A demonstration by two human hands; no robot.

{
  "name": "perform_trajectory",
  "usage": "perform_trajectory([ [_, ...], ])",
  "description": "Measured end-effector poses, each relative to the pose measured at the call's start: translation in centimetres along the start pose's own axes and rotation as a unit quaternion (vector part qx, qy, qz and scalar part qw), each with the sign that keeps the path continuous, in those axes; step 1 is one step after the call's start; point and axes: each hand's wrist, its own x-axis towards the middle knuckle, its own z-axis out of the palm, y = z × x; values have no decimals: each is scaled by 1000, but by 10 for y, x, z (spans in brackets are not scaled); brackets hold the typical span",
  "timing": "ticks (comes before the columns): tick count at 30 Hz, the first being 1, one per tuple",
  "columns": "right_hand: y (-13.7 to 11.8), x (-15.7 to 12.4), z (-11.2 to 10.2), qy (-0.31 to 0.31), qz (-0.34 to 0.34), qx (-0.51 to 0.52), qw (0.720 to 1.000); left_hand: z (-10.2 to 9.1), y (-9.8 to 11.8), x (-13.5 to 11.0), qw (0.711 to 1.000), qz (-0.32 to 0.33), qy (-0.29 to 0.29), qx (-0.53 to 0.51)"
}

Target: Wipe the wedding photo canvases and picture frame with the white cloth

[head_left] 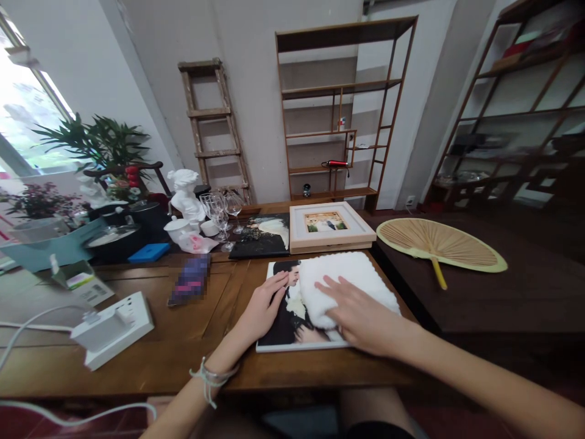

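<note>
A large photo print on a white board lies flat at the front of the wooden table. A fluffy white cloth covers its right half. My right hand lies flat on the cloth's near edge, fingers stretched out and pointing left. My left hand rests on the print's left edge, fingers spread and flat. A bracelet and string circle my left wrist.
Behind the print stand a framed photo and a dark print. Wine glasses, a white bust, pots and plants crowd the back left. A white power strip lies left. A straw fan rests on the dark bench at the right.
</note>
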Motion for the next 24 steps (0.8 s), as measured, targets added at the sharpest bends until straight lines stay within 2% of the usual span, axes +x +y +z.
perform_trajectory([
  [3, -34, -19, 1, 7, -39, -4, 999, -1, 2, 0, 1000, -2, -9, 0],
  [6, -50, -26, 5, 27, -65, -6, 998, -2, 3, 0, 1000, -6, -19, 5],
  [10, -34, -14, 7, 30, -38, 0, 999, -2, 3, 0, 1000, 0, -18, -2],
  [13, -8, 8, 3, 14, -3, -7, 1000, -2, 2, 0, 1000, 8, -11, -11],
  [18, 27, 46, -3, 31, 32, -21, 999, -2, 3, 0, 1000, 5, -10, -8],
  [21, 29, 55, -3, 29, 29, -31, 999, -2, 3, 0, 1000, 4, -10, -7],
  [24, 12, 47, -1, 18, 3, -37, 999, -1, 2, 1, 1000, 3, -9, -10],
])
